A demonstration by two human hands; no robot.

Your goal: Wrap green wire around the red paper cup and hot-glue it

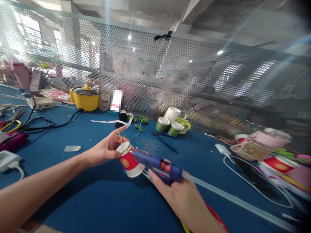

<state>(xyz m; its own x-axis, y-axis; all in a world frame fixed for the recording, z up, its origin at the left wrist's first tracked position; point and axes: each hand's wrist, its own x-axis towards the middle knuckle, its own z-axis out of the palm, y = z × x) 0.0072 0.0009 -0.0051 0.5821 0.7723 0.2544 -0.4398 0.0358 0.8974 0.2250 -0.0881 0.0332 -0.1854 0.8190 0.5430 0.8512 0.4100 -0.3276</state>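
My left hand [109,145] holds a small red and white paper cup [131,161] tilted above the table, its white base end up. Green yarn [120,132] rises from that end to my left fingers and trails back toward a green tangle [142,121]. My right hand [179,194] is wrapped round a blue hot glue gun [155,163], with a long clear glue stick [233,194] out of its back. The gun's nozzle points at the cup's upper rim by the yarn; whether it touches I cannot tell.
Green-wrapped cups [163,124] and pliers [165,140] are behind. A yellow pot [86,98] and a lit phone [117,100] stand near the perforated screen [145,64]. Scissors [12,121] and black cables [48,124] lie left; a dark phone [257,178] lies right.
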